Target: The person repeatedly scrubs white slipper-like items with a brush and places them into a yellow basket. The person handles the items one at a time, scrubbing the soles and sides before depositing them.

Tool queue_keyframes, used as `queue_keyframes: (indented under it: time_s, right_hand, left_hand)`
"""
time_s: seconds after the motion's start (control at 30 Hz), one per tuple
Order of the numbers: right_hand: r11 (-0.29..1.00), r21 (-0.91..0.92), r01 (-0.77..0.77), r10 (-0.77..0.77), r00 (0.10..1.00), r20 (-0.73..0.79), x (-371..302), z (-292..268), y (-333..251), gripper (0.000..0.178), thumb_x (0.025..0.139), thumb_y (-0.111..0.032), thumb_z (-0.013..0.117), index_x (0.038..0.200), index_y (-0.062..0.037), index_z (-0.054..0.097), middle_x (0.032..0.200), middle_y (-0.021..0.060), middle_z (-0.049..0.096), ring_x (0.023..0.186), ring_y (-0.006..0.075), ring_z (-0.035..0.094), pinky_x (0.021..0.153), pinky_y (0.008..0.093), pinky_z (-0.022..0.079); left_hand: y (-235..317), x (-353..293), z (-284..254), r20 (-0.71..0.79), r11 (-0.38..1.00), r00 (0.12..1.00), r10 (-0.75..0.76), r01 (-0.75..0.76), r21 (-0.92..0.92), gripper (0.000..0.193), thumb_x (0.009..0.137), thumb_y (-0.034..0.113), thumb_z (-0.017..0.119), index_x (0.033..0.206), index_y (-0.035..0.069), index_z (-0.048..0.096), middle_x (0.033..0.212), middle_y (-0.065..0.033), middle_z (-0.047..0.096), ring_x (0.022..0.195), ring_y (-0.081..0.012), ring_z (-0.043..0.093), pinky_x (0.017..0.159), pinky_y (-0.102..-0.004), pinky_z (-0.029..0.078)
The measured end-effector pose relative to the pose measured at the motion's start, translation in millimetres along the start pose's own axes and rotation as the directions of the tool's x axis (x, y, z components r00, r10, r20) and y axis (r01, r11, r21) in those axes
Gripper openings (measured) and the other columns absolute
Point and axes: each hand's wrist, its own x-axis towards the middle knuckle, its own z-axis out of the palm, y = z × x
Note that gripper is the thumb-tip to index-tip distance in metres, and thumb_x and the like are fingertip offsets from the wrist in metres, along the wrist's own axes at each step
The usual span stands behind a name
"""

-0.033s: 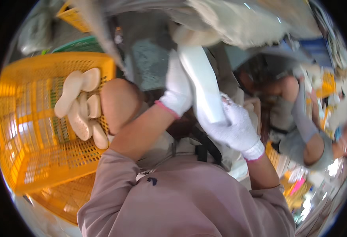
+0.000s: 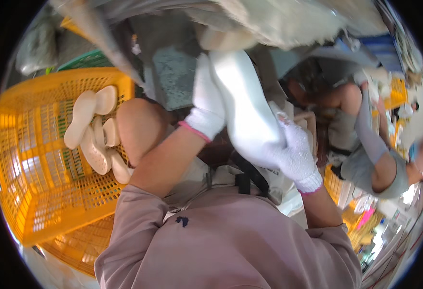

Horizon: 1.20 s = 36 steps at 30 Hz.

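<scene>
White sole-shaped piece [image 2: 245, 103], smooth and glossy, is held up in front of the person's chest, slanting from upper left to lower right. The right hand [image 2: 295, 154], in a white knitted glove with a pink edge at the cuff, grips its lower end from the right side. The left hand [image 2: 208, 98], gloved the same way, lies along the upper left edge with fingers straightened and together; whether it grips or only steadies the piece cannot be told. The upper end reaches a blurred, rounded cream shape [image 2: 227, 38], though contact is unclear. Above hangs a pale, rough-edged bundle of material [image 2: 288, 24].

A bare knee [image 2: 140, 127] is just left of the left forearm. Beside it sits a yellow perforated basket [image 2: 67, 236], with several cream sole-shaped pieces [image 2: 80, 120] heaped against its right side, some overlapping. Another yellow basket [image 2: 84, 253] shows below it, and a green rim [image 2: 84, 60] behind. Nearest the camera is the person's mauve top [image 2: 230, 236], with a black strap [image 2: 250, 171] lying above it. Well apart at the right, a co-worker in grey [image 2: 372, 171] sits near more yellow crates [image 2: 398, 94].
</scene>
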Motion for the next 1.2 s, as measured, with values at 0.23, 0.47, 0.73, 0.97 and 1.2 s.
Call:
queue_keyframes:
  time_s: [0.23,0.47,0.73,0.97,1.2]
  right_hand:
    - [0.862,-0.013,0.506,-0.488,0.826,-0.282,33,30,7,0.031,0.091,-0.037,0.076,0.097,-0.0068,0.080,0.092,0.0198,0.077,0.077,0.0314,0.074,0.070,0.0426,0.060]
    - [0.968,0.160,0.192,-0.133,0.939,-0.318,-23,42,39,0.084,0.069,-0.048,0.096,0.131,-0.0023,0.065,0.114,0.0168,0.076,0.101,0.0299,0.076,0.090,0.0403,0.058]
    - [0.724,-0.560,0.403,-0.521,0.851,-0.061,95,15,-59,0.052,0.071,-0.043,0.090,0.115,-0.0169,0.078,0.107,0.0137,0.078,0.095,0.0338,0.075,0.085,0.0426,0.060]
    - [0.467,-0.714,0.522,-0.638,0.758,0.136,132,26,-47,0.030,0.084,-0.033,0.077,0.114,-0.0348,0.079,0.103,0.0053,0.078,0.091,0.0345,0.074,0.080,0.0448,0.060]
    - [0.996,-0.041,0.078,-0.083,0.990,-0.116,52,20,-26,0.092,0.068,-0.065,0.091,0.129,0.0002,0.066,0.115,0.0205,0.074,0.105,0.0351,0.074,0.094,0.0415,0.058]
  left_hand:
    - [65,36,-30,-0.005,0.844,0.994,0.110,-0.091,0.529,0.053,0.110,0.049,0.049,0.133,0.004,0.064,0.128,-0.0145,0.070,0.118,-0.0302,0.066,0.105,-0.0401,0.054]
    - [44,18,-20,-0.002,0.769,0.997,-0.071,0.056,0.636,0.059,0.109,0.053,0.046,0.136,0.004,0.061,0.130,-0.0149,0.069,0.118,-0.0323,0.066,0.107,-0.0422,0.053]
    - [35,36,-7,0.415,0.971,0.905,-0.089,-0.013,0.237,0.058,0.109,0.050,0.046,0.142,0.003,0.057,0.137,-0.0165,0.065,0.122,-0.0336,0.064,0.110,-0.0457,0.052]
    - [46,47,-19,0.085,0.992,0.995,0.056,-0.065,0.109,0.053,0.112,0.044,0.046,0.144,0.003,0.057,0.141,-0.0161,0.065,0.128,-0.0315,0.062,0.114,-0.0441,0.049]
    - [15,22,-46,-0.040,0.887,0.958,0.285,-0.248,0.389,0.050,0.115,0.039,0.044,0.148,0.003,0.057,0.146,-0.0131,0.063,0.134,-0.0299,0.059,0.118,-0.0409,0.046]
